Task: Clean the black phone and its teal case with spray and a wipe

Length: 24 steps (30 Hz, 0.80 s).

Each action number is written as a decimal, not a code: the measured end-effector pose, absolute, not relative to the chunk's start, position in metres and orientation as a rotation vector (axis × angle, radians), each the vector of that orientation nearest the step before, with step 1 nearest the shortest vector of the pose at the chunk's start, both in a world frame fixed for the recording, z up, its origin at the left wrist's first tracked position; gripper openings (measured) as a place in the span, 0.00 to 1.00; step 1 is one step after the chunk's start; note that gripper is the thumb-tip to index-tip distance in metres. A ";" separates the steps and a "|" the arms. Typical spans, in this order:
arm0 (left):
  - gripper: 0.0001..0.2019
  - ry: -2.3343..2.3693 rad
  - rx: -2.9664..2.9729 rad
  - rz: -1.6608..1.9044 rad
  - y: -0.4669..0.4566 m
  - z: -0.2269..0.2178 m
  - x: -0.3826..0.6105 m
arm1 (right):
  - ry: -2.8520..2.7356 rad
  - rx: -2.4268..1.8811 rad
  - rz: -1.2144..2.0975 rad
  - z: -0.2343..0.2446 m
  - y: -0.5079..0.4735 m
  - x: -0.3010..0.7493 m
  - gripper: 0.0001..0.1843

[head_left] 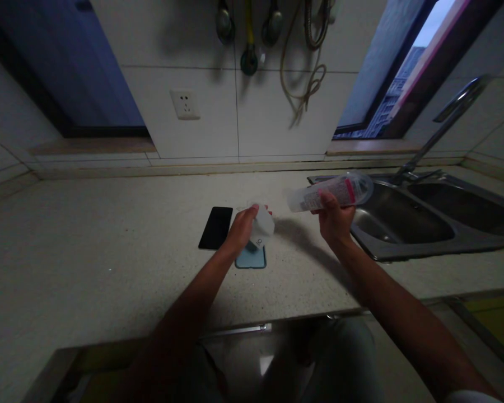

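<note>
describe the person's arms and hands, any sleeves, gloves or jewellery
The left hand and right hand are bare: no gloves, rings or watch visible. Forearms uncovered. A pale sleeve edge shows on the right upper arm; the left is in shadow.

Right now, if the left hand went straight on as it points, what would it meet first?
Likely the tiled wall: beyond the left hand and its white piece lies only counter. The clear tube in the right hand sits just beside that line; depth is unclear.
</note>
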<state>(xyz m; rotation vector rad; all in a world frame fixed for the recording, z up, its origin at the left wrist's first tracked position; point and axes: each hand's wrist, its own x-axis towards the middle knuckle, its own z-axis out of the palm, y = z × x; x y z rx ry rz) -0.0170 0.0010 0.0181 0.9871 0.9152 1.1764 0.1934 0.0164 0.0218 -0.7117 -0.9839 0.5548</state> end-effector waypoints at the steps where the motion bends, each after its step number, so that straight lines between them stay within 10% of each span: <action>1: 0.18 0.909 0.846 1.143 0.003 0.018 -0.017 | -0.973 -0.703 0.507 0.021 0.017 0.194 0.21; 24: 0.27 0.618 0.143 0.967 0.001 0.016 -0.007 | -2.015 -0.493 0.543 0.023 -0.014 0.174 0.29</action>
